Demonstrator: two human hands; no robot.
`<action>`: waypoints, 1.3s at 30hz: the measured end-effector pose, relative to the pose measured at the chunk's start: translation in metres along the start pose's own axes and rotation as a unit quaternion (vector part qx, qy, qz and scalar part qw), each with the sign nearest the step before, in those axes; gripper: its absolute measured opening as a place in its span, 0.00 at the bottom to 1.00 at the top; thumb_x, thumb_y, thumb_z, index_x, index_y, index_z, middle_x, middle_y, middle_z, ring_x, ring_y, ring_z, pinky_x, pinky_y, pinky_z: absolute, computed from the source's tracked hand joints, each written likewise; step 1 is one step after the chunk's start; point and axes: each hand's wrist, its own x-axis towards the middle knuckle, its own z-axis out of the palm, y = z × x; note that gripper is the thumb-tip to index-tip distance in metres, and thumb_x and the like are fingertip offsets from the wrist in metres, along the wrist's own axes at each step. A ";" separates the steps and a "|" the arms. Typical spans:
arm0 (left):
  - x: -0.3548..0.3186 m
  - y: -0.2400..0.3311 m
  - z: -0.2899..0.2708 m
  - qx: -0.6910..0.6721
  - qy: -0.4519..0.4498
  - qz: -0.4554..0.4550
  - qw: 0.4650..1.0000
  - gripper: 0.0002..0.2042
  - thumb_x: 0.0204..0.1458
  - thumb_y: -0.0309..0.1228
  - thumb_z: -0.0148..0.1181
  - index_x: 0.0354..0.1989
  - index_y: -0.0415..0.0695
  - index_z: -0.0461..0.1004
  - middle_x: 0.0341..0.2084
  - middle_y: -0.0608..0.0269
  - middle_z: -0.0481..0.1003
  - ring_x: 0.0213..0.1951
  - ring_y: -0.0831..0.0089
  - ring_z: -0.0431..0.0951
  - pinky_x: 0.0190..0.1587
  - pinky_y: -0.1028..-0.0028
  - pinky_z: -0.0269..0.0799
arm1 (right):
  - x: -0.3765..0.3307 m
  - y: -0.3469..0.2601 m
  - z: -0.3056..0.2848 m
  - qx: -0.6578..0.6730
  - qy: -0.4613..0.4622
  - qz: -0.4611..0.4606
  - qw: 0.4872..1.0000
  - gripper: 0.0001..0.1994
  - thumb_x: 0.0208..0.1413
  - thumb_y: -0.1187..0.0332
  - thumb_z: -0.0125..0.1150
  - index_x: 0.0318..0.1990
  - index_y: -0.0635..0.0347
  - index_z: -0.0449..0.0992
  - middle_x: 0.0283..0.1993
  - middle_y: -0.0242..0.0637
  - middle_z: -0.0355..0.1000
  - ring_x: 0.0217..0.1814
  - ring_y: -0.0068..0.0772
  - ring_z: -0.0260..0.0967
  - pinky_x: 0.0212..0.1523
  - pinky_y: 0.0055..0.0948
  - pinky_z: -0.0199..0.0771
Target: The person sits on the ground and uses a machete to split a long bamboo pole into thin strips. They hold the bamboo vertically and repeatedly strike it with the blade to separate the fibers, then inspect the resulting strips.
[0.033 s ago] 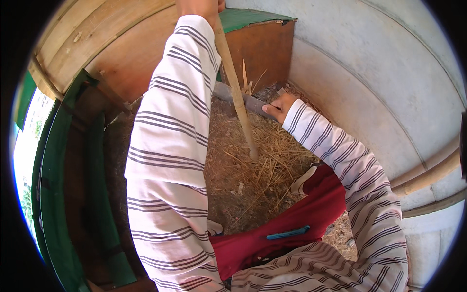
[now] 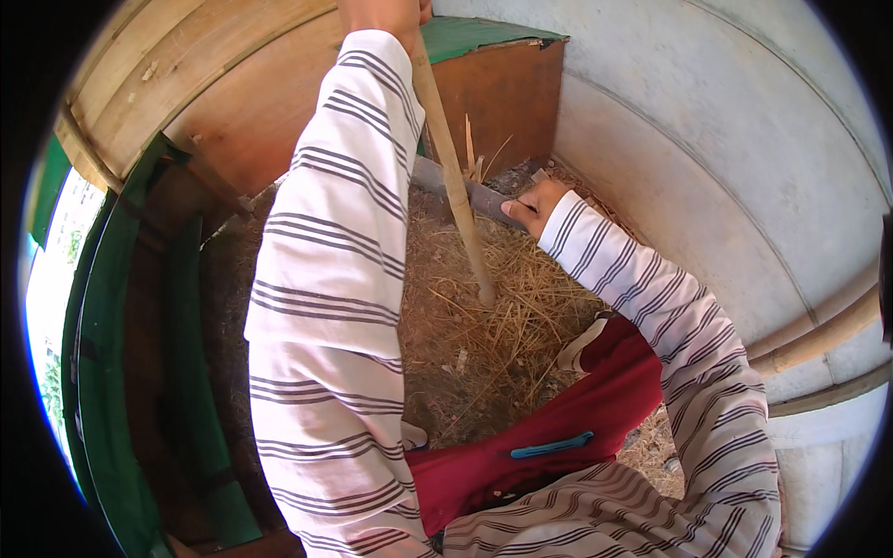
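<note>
At the top edge, my left hand [image 2: 383,17] is closed round the upper part of a pale wooden stick [image 2: 454,177]; its fingers are partly cut off by the frame. The stick slants down to the right, its lower end at the loose straw [image 2: 535,298]. My right hand [image 2: 537,205] grips the right end of a dark grey bar or pipe [image 2: 488,199], thumb on top. This bar passes behind the stick, and its left part disappears behind my left sleeve [image 2: 326,279].
Pale panels [image 2: 707,130] curve along the right, with a bamboo pole [image 2: 819,337] low on them. A brown box with a green top [image 2: 493,35] stands at the back. Green-covered boards [image 2: 102,353] line the left. Below me are red trousers [image 2: 521,479] with a blue strip [image 2: 552,446].
My left forearm has shifted very slightly to the right. Both hands keep their hold, and the stick and bar look the same.
</note>
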 end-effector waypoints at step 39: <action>0.004 0.012 -0.017 0.118 0.124 0.078 0.982 0.19 0.64 0.45 0.43 0.19 0.56 0.58 0.09 0.79 0.52 0.09 0.82 0.48 0.12 0.76 0.39 | -0.038 -0.032 0.026 -0.157 0.050 -0.028 0.986 0.22 0.67 0.56 0.48 0.27 0.64 0.76 0.16 0.50 0.69 0.19 0.52 0.72 0.21 0.44 0.72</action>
